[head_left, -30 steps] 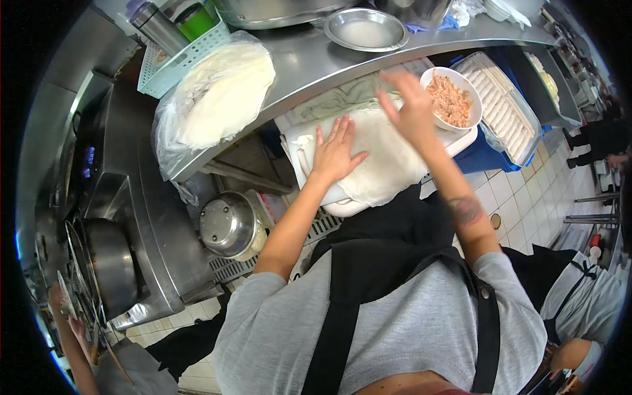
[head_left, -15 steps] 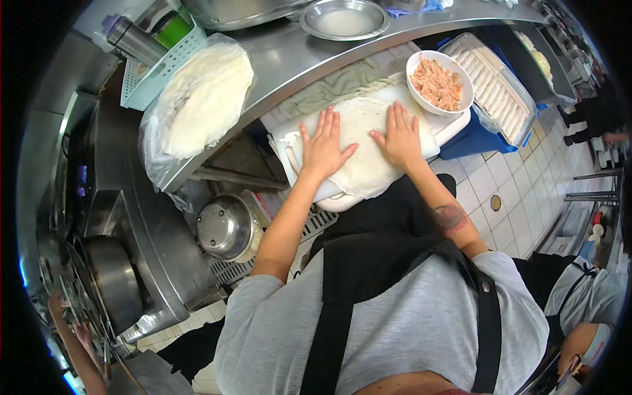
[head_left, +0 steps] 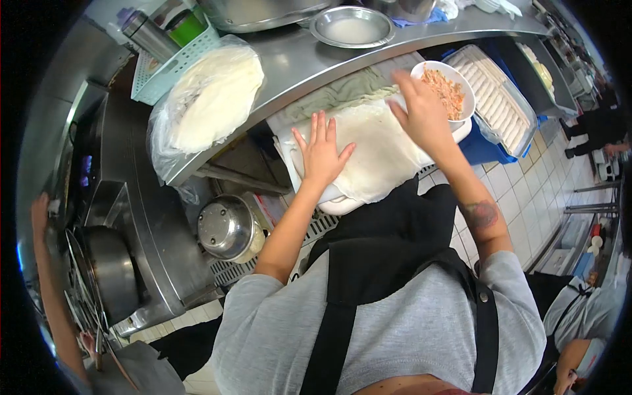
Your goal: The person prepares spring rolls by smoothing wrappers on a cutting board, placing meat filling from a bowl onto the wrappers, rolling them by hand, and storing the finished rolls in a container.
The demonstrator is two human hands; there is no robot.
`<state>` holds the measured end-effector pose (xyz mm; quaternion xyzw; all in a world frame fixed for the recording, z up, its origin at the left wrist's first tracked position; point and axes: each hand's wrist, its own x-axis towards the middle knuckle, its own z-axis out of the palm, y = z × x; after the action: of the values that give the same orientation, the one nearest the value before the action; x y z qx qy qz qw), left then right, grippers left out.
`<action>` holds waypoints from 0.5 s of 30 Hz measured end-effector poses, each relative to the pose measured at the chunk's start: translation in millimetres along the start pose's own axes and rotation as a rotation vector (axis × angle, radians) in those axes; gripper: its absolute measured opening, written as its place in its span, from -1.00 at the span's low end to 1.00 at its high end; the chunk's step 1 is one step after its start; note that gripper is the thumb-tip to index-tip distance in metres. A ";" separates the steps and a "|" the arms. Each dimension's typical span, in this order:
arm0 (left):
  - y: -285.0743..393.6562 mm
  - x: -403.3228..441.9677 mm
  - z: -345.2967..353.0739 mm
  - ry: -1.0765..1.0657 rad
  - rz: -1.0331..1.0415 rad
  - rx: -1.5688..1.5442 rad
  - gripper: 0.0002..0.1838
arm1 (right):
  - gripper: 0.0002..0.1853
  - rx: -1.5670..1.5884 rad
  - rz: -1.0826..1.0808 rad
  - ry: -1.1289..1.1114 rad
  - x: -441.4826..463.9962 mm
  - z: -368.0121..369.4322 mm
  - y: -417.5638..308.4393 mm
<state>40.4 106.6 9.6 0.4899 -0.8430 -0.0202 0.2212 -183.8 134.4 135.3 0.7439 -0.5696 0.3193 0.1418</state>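
A thin, round, pale dough sheet point(head_left: 375, 155) lies spread over a white cutting board point(head_left: 293, 166). My left hand point(head_left: 322, 151) rests flat on the sheet's left part, fingers spread. Above the sheet's right side, next to a white bowl point(head_left: 471, 105) of shredded orange-pink filling point(head_left: 445, 91), is my right hand point(head_left: 424, 112). Its fingertips are a little blurred, but thumb and fingers stand apart and nothing shows between them. Whether it touches the bowl's rim I cannot tell. A crumpled greenish cloth point(head_left: 336, 89) lies behind the board.
A tray of rolled pieces point(head_left: 490, 85) sits right of the bowl. On the steel counter point(head_left: 289, 62) are a stack of pale sheets in plastic point(head_left: 217, 99), a metal dish point(head_left: 352, 27) and a basket point(head_left: 148, 82). A lidded pot point(head_left: 227, 227) stands lower left. Other people work at both sides.
My right hand has lifted off the dough sheet and moved up and right to beside the bowl. The left hand stays flat on the sheet.
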 end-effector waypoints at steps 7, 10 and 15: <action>-19.9 -54.0 -21.3 0.020 0.020 -0.251 -0.64 | -0.67 -0.034 -0.171 -0.178 108.4 42.5 10.4; -25.9 -73.9 -27.2 -0.023 -0.043 -0.274 -0.68 | -0.68 -0.040 -0.124 -0.255 119.8 42.5 11.4; -30.6 -77.2 -27.7 0.002 -0.027 -0.308 -0.66 | -0.65 0.135 -0.231 0.212 95.9 30.4 -12.2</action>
<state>108.9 160.2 -0.4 0.4615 -0.8230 -0.1515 0.2943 -148.7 48.2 175.2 0.7746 -0.4392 0.4152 0.1865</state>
